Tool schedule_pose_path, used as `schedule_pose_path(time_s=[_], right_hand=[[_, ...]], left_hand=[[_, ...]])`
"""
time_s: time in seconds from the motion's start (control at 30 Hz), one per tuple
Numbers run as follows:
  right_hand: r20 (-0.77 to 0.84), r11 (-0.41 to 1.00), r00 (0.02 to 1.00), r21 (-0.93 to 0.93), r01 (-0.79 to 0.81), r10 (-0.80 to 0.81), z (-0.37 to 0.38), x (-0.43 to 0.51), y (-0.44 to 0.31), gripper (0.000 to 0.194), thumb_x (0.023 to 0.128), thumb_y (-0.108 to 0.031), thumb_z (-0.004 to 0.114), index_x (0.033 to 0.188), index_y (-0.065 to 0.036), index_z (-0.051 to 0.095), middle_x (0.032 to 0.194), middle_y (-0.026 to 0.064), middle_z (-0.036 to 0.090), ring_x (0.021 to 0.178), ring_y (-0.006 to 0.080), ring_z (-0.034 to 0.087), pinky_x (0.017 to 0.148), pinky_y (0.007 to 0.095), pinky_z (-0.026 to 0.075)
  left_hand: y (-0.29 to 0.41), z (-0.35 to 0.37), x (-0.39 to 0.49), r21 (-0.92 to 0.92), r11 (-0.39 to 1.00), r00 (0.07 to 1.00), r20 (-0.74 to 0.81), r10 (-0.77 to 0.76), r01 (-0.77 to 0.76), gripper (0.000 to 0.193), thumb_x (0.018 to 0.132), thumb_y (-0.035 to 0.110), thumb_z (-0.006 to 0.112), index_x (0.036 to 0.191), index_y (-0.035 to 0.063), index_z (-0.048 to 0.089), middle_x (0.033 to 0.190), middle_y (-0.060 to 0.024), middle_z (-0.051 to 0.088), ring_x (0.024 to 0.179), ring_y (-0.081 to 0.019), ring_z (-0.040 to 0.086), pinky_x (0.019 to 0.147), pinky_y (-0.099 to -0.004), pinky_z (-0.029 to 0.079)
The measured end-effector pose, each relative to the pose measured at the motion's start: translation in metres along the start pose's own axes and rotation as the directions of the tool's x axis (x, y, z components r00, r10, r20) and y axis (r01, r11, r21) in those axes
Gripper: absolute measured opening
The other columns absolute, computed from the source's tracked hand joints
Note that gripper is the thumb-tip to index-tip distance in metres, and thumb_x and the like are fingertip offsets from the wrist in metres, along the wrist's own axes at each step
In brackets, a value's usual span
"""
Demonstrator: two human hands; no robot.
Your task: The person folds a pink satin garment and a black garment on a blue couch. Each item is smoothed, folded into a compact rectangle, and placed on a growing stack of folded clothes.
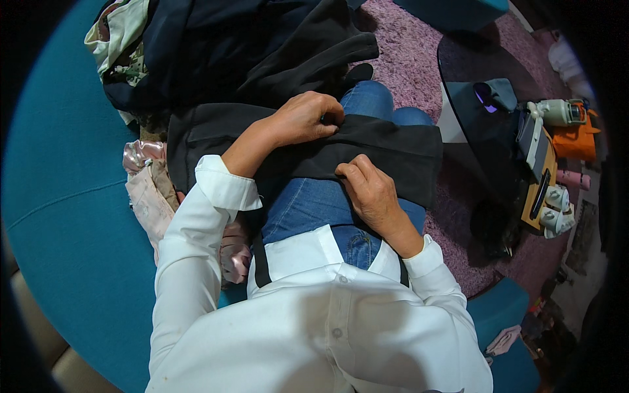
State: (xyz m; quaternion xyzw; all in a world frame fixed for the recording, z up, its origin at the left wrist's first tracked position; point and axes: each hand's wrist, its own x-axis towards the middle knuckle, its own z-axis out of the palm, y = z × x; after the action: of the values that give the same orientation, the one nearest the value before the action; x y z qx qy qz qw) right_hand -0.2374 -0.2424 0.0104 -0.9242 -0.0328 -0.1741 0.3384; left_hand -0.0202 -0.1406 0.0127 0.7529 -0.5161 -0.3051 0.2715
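A dark grey garment [393,142], laid out as a long strip, stretches across my lap over blue jeans [307,201]. Stitched seams run along it, and its right end hangs past my knees. My left hand [309,118] has its fingers curled on the far edge of the cloth. At the near edge, my right hand [371,194] pinches the fabric between thumb and fingers. Just beyond the strip, a heap of dark clothing [211,49] lies on a teal sofa seat [69,147]. Pale pink satiny garments [147,184] are bunched beside my left forearm.
A dark glass table [491,127] at the right bears a sunglasses-like item [484,96], a wooden tray [533,216] and white cups [553,218]. An orange bag [575,140] stands behind. Pink shaggy carpet [408,44] covers the floor. More teal seating [496,304] curves at lower right.
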Motion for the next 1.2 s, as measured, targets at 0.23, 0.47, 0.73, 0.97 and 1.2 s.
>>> schedule_pose_path(time_s=[0.23,0.47,0.73,0.97,1.2], right_hand=[[-0.016,1.0,1.0,0.011,-0.01,0.01,0.001,-0.002,0.001,0.024,0.083,0.005,0.072,0.105,-0.002,0.064,0.09,0.0107,0.058,0.074,0.027,0.066,0.062,0.0365,0.055],[-0.004,1.0,1.0,0.003,-0.004,0.004,0.001,-0.003,0.002,0.023,0.084,0.004,0.072,0.105,-0.002,0.064,0.089,0.01,0.056,0.072,0.0262,0.065,0.061,0.0366,0.054],[0.006,1.0,1.0,0.006,-0.016,0.016,0.001,-0.004,0.001,0.024,0.083,0.005,0.072,0.105,-0.003,0.064,0.089,0.0099,0.056,0.071,0.026,0.065,0.061,0.0368,0.054],[0.01,1.0,1.0,0.012,-0.029,0.029,0.001,-0.004,0.0,0.024,0.083,0.005,0.072,0.105,-0.002,0.064,0.089,0.0103,0.056,0.071,0.0264,0.066,0.061,0.037,0.055],[0.026,1.0,1.0,0.017,-0.017,0.017,0.0,-0.002,0.001,0.016,0.088,-0.001,0.069,0.104,-0.002,0.063,0.087,0.0111,0.052,0.072,0.0262,0.064,0.062,0.0366,0.055]], left_hand=[[0.011,-0.001,0.005,0.044,0.998,0.999,0.001,-0.048,0.048,0.016,0.08,0.008,0.075,0.094,0.0018,0.072,0.095,-0.0135,0.072,0.087,-0.0292,0.07,0.081,-0.0401,0.056],[0.017,0.003,0.0,0.131,0.991,0.983,-0.179,0.041,-0.017,0.011,0.079,0.006,0.073,0.088,0.0032,0.067,0.088,-0.011,0.069,0.083,-0.0318,0.068,0.075,-0.041,0.056],[0.016,0.01,0.003,0.365,0.923,0.959,-0.198,0.204,-0.121,0.009,0.082,0.002,0.071,0.091,0.0021,0.069,0.088,-0.0147,0.07,0.081,-0.0326,0.071,0.071,-0.0396,0.058],[0.003,0.018,0.011,0.468,0.882,0.894,-0.371,0.249,-0.051,0.009,0.083,0.003,0.068,0.091,0.0039,0.068,0.085,-0.0127,0.07,0.073,-0.0312,0.071,0.065,-0.0409,0.057],[-0.003,0.035,0.013,0.565,0.825,0.885,-0.377,0.274,-0.014,0.007,0.086,0.008,0.066,0.093,0.0075,0.066,0.082,-0.0087,0.066,0.075,-0.0262,0.069,0.068,-0.0383,0.052]])
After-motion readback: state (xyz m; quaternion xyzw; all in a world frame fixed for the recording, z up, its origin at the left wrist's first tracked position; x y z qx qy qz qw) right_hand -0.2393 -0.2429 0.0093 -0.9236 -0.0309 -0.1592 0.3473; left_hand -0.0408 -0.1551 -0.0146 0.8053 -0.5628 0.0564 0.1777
